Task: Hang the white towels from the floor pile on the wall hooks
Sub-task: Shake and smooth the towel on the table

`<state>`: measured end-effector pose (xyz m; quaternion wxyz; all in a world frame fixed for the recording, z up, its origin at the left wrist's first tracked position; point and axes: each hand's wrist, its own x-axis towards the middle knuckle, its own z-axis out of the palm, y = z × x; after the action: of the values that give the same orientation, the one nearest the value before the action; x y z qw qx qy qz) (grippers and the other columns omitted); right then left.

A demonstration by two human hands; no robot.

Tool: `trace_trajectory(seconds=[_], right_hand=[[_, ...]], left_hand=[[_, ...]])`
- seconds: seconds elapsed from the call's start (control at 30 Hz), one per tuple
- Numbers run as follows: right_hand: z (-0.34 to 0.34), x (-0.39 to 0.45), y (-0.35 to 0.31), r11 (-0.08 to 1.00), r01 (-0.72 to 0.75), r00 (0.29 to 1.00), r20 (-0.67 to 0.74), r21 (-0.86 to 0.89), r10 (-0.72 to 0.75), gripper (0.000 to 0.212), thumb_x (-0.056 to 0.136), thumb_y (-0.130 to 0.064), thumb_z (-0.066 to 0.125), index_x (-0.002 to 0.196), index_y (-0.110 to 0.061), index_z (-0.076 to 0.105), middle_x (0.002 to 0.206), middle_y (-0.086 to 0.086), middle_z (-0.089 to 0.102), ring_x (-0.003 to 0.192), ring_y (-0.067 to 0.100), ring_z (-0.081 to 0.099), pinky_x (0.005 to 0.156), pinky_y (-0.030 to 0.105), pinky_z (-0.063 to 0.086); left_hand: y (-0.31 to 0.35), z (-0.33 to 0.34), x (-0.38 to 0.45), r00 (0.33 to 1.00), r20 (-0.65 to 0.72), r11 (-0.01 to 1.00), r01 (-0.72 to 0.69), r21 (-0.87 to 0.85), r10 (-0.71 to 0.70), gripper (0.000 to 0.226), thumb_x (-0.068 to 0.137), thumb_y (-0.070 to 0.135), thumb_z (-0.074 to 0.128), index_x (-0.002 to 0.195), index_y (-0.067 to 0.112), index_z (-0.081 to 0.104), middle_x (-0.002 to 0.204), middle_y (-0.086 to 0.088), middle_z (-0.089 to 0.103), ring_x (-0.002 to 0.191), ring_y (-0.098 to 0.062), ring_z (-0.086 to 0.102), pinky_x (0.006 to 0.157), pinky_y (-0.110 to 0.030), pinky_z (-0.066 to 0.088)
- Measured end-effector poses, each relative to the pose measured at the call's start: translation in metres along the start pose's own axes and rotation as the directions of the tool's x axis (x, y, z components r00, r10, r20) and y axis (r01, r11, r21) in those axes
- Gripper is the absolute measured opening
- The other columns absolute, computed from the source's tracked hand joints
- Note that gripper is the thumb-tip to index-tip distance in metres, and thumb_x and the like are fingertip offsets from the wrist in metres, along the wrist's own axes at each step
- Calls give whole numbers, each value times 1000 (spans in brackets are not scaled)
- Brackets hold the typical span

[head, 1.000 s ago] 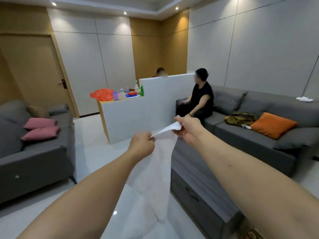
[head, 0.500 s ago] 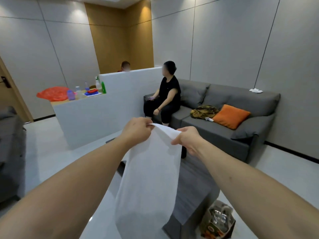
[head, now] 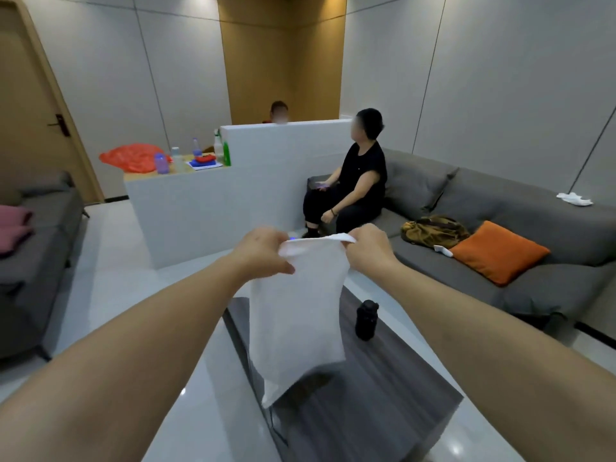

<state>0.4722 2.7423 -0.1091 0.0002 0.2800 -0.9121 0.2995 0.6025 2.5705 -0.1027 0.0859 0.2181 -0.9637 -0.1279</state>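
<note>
We see a seated person (head: 355, 185) on the grey sofa (head: 533, 228), an orange cushion (head: 498, 251) beside, and a black bottle (head: 366, 320) on the dark table (head: 383, 395).

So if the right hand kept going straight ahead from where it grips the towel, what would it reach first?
Probably the seated person on the grey sofa; nothing else shows between them and the right hand gripping the white towel, though depth is hard to judge.

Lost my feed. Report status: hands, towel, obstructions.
Left hand and right hand both grip the thin white cloth towel by its top edge. Towel hangs free. No wall hooks in view. Dark low table directly ahead.
</note>
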Motion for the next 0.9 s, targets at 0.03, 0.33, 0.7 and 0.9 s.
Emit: trace_trajectory(seconds=[0.03,0.33,0.7,0.9], right_hand=[[-1,10,1,1000,27,999,21,-7,-27,21,86,-8,50,76,-15,68,83,7,65,79,27,62,59,31,44],[-18,112,53,987,142,989,28,77,-145,22,95,-17,57,102,-21,77,99,9,69,89,27,61,73,32,49],[-1,148,142,984,151,969,182,91,-165,21,91,-12,62,101,-21,78,99,12,70,89,31,63,80,40,58],[30,102,212,996,81,930,362,-36,-62,42,83,2,50,101,-23,78,96,11,69,86,31,64,67,31,50]], left_hand=[[-4,4,7,999,23,997,37,71,-39,30,73,33,79,95,16,68,92,-4,65,93,-25,61,69,-29,43],[-26,15,28,883,-224,881,449,151,-412,18,86,37,67,89,19,69,88,-6,64,84,-28,61,66,-30,44],[51,98,23,783,-263,790,604,105,-564,18,89,15,53,89,18,70,91,-5,64,80,-25,57,63,-30,40],[86,173,-21,795,-86,776,606,176,-601,25,85,7,56,103,19,68,99,-2,62,87,-19,55,71,-28,44]])
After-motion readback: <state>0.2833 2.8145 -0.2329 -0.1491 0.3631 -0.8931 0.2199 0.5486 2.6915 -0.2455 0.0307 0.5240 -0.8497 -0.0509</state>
